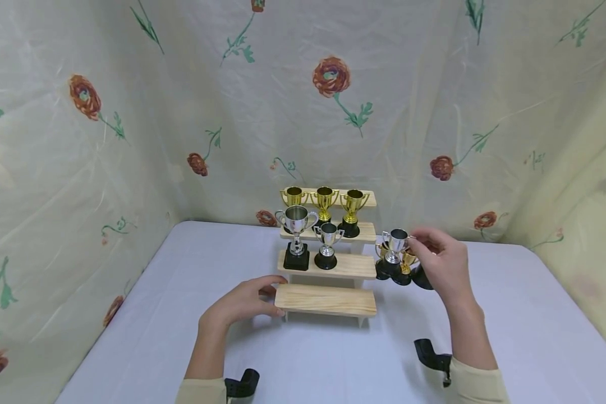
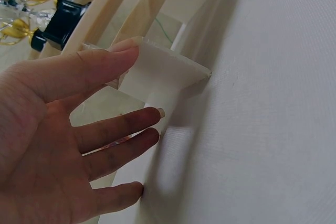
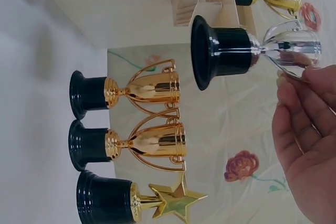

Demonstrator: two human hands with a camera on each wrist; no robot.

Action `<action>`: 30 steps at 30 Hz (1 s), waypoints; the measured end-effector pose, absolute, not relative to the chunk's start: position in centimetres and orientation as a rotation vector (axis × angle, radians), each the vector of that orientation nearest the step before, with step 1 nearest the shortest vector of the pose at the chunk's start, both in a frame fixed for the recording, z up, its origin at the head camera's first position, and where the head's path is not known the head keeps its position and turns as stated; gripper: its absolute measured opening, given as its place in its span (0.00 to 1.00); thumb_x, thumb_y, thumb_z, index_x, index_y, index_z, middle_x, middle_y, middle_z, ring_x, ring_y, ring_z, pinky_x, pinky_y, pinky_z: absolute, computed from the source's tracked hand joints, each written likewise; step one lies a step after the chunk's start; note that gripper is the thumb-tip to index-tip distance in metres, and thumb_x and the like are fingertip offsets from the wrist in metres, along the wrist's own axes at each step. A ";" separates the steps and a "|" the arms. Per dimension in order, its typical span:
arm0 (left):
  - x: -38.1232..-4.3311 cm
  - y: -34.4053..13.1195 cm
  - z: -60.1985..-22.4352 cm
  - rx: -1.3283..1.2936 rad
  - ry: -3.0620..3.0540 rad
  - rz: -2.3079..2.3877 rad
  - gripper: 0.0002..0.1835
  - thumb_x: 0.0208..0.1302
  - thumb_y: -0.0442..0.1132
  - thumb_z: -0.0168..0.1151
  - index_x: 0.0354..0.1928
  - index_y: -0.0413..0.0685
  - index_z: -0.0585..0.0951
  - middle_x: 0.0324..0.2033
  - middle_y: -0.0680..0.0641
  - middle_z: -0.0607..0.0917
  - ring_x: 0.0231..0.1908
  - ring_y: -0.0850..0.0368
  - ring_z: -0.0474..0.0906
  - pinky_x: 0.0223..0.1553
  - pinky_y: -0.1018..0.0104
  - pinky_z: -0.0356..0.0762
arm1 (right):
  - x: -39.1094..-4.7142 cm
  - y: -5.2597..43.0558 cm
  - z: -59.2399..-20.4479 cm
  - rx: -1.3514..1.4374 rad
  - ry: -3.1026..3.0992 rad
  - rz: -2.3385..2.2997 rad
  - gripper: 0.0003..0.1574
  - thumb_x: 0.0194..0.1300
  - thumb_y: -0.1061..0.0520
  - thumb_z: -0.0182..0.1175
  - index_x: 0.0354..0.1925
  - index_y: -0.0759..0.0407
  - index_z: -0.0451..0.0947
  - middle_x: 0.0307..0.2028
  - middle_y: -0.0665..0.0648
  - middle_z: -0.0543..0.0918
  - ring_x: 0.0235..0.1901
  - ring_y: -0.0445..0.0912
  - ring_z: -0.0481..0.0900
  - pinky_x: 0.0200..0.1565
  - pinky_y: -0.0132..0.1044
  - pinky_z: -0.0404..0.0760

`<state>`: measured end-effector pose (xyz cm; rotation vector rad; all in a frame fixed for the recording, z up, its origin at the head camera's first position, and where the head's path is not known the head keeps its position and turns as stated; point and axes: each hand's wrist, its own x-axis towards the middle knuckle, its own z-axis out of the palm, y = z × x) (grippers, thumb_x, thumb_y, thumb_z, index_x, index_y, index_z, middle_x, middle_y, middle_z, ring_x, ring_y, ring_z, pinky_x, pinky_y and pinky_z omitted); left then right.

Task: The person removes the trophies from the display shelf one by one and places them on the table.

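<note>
My right hand (image 1: 441, 261) pinches a small silver trophy cup (image 3: 291, 48) by one handle, its black base hanging free beside the shelf's right side. My left hand (image 1: 242, 303) is at the left end of the stepped wooden shelf (image 1: 325, 300), thumb at the lowest step's edge and the other visible fingers fairly straight. On the middle step stand a larger silver trophy cup (image 1: 296, 221) and a smaller silver cup (image 1: 328, 234). Three gold trophy cups, one being the right-hand cup (image 1: 354, 205), stand on the step above.
Right of the shelf, bronze-gold trophy cups (image 3: 157, 142) and a gold star trophy (image 3: 178, 200) stand on the white table (image 1: 146, 336), partly hidden by my right hand in the head view. A flowered curtain (image 1: 384, 84) hangs behind and at both sides.
</note>
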<state>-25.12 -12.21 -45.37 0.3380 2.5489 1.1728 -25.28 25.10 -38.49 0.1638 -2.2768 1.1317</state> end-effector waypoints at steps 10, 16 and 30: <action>-25.1 -12.3 -45.4 0.325 2.543 1.181 0.34 0.48 0.48 0.77 0.60 0.69 0.77 0.54 0.49 0.84 0.55 0.52 0.78 0.56 0.43 0.73 | -25.6 25.5 -38.9 0.124 -2.442 1.080 0.12 0.71 0.53 0.60 0.45 0.58 0.83 0.37 0.59 0.86 0.32 0.35 0.77 0.35 0.20 0.75; -25.1 -12.3 -45.4 0.316 2.538 1.186 0.34 0.48 0.48 0.78 0.60 0.69 0.77 0.54 0.49 0.83 0.56 0.51 0.78 0.56 0.42 0.73 | -26.1 25.7 -39.4 0.132 -2.515 1.075 0.10 0.71 0.55 0.60 0.44 0.59 0.83 0.36 0.62 0.87 0.32 0.43 0.80 0.33 0.25 0.77; -25.1 -12.2 -45.4 0.324 2.544 1.177 0.34 0.47 0.47 0.78 0.60 0.70 0.78 0.52 0.50 0.84 0.53 0.53 0.78 0.54 0.44 0.73 | -26.6 26.1 -40.4 0.085 -2.655 1.100 0.11 0.72 0.59 0.57 0.48 0.61 0.81 0.42 0.65 0.87 0.41 0.55 0.85 0.41 0.40 0.83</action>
